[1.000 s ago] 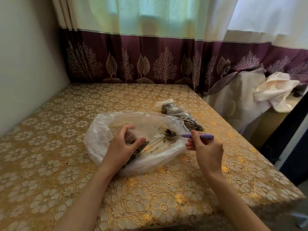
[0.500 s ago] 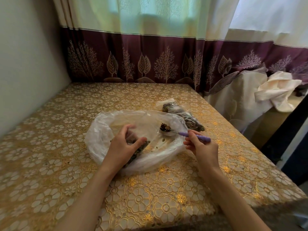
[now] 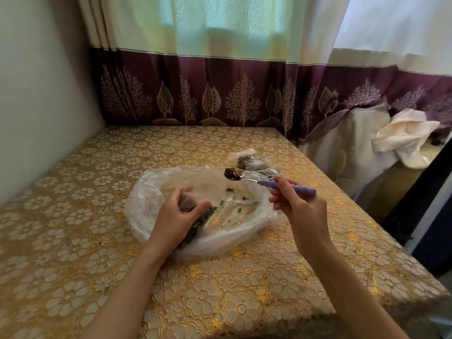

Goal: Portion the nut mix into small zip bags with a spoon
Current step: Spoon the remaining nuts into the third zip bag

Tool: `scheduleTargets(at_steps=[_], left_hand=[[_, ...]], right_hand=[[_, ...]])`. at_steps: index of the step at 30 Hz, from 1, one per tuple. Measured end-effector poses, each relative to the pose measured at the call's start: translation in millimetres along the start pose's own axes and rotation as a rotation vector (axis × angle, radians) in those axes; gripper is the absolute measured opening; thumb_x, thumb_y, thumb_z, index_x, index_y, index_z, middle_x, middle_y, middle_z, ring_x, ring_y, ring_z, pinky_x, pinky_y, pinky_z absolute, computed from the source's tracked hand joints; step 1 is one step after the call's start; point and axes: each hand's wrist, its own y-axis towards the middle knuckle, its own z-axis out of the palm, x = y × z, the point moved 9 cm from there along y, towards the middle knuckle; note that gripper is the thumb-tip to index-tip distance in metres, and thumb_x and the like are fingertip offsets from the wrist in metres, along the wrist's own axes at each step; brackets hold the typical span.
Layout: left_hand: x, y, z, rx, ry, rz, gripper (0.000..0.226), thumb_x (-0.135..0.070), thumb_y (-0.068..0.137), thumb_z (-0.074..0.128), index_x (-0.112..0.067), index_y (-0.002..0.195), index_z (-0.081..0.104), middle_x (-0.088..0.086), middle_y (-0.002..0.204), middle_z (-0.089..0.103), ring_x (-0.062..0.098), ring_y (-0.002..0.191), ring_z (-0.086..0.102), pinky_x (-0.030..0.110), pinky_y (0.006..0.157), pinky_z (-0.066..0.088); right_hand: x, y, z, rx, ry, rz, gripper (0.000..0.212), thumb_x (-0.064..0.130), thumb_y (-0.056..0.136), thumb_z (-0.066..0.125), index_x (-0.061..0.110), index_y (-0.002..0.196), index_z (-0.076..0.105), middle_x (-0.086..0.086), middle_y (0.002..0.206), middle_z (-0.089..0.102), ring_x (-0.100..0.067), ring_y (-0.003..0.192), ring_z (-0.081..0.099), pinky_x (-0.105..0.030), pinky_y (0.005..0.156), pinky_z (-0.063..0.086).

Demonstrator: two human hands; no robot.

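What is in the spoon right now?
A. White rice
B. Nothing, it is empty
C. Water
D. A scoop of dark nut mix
D: the bowl of the spoon, held up by the right hand over the big bag, carries a dark heap of nut mix.
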Motion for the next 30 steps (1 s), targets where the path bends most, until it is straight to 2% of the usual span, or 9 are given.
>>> scheduleTargets(at_steps=[3, 4, 7, 13, 16, 19, 22, 26, 30], left_hand=[[0.7, 0.1, -0.8, -0.006, -0.038, -0.014, 0.064, -0.052, 0.061, 0.064, -0.023, 0.116, 0.050, -0.003, 0.109, 0.058, 0.013, 0.103, 0.055, 0.024, 0.085, 0.043], [0.6, 0.0, -1.0, -0.008, -0.050, -0.016, 0.063, -0.052, 0.061, 0.065, -0.024, 0.116, 0.051, -0.003, 0.107, 0.059, 0.013, 0.102, 0.056, 0.024, 0.084, 0.044], [0.8, 0.4, -2.3, -0.020, -0.079, -0.020, 0.058, -0.050, 0.061, 0.066, -0.026, 0.112, 0.050, -0.010, 0.100, 0.059, 0.010, 0.098, 0.057, 0.018, 0.079, 0.044], [-5.7, -0.4, -6.2, -0.053, -0.144, -0.004, 0.058, -0.046, 0.060, 0.068, -0.026, 0.112, 0.050, -0.014, 0.099, 0.059, -0.005, 0.089, 0.057, 0.005, 0.066, 0.045], [-8.8, -1.5, -7.9, -0.063, -0.189, 0.005, 0.060, -0.044, 0.061, 0.069, -0.024, 0.114, 0.052, -0.014, 0.102, 0.061, -0.009, 0.090, 0.059, 0.004, 0.070, 0.045], [-12.0, -2.3, -11.4, -0.098, -0.191, 0.025, 0.063, -0.043, 0.063, 0.069, -0.017, 0.118, 0.054, -0.011, 0.104, 0.062, -0.006, 0.092, 0.060, 0.010, 0.075, 0.048], [-11.2, -2.7, -15.8, -0.140, -0.208, 0.025, 0.059, -0.037, 0.068, 0.070, -0.014, 0.119, 0.053, -0.008, 0.106, 0.062, -0.001, 0.097, 0.059, 0.017, 0.082, 0.050], [-11.8, -3.1, -17.3, -0.153, -0.223, 0.028, 0.055, -0.040, 0.068, 0.069, -0.019, 0.116, 0.054, -0.008, 0.104, 0.063, 0.002, 0.096, 0.061, 0.017, 0.078, 0.051], [-9.7, -2.9, -17.3, -0.158, -0.223, 0.017, 0.063, -0.043, 0.066, 0.067, -0.016, 0.121, 0.052, -0.009, 0.107, 0.061, 0.002, 0.100, 0.059, 0.021, 0.083, 0.049]], right_hand=[[23.1, -2.8, 18.0, 0.101, -0.047, -0.082, 0.018, 0.023, 0.081, 0.061, 0.021, 0.076, 0.078, -0.013, 0.086, 0.074, -0.014, 0.066, 0.061, -0.019, 0.057, 0.050], [28.4, -4.0, 23.9, 0.137, -0.064, -0.105, 0.017, 0.023, 0.081, 0.061, 0.019, 0.077, 0.077, -0.011, 0.086, 0.074, -0.014, 0.066, 0.062, -0.019, 0.056, 0.050], [37.2, -6.3, 37.3, 0.215, -0.154, -0.167, 0.012, 0.008, 0.084, 0.061, 0.011, 0.092, 0.070, -0.015, 0.083, 0.073, -0.017, 0.065, 0.064, -0.021, 0.056, 0.052], [38.1, -10.1, 49.7, 0.312, -0.239, -0.221, 0.016, -0.004, 0.085, 0.060, 0.006, 0.095, 0.069, -0.007, 0.078, 0.071, -0.019, 0.066, 0.062, -0.022, 0.057, 0.050], [36.3, -5.9, 42.6, 0.258, -0.149, -0.181, 0.014, 0.001, 0.086, 0.059, 0.004, 0.096, 0.068, -0.019, 0.087, 0.071, -0.020, 0.066, 0.061, -0.024, 0.058, 0.051], [36.3, 1.6, 24.6, 0.115, -0.105, -0.182, 0.013, 0.011, 0.088, 0.056, 0.011, 0.087, 0.070, -0.009, 0.083, 0.074, -0.015, 0.062, 0.060, -0.022, 0.054, 0.051], [32.4, 7.5, 5.5, -0.010, -0.335, -0.217, 0.015, 0.014, 0.092, 0.057, 0.010, 0.086, 0.071, 0.002, 0.070, 0.072, -0.010, 0.056, 0.060, -0.026, 0.054, 0.051], [16.3, 9.7, -3.5, -0.049, -0.602, -0.186, 0.024, 0.022, 0.092, 0.059, 0.020, 0.070, 0.070, 0.003, 0.068, 0.072, -0.011, 0.054, 0.063, -0.038, 0.063, 0.054], [5.1, 8.5, -10.2, -0.059, -0.524, -0.132, 0.032, 0.024, 0.093, 0.057, 0.011, 0.066, 0.069, -0.003, 0.065, 0.072, -0.008, 0.048, 0.058, -0.024, 0.054, 0.046]])
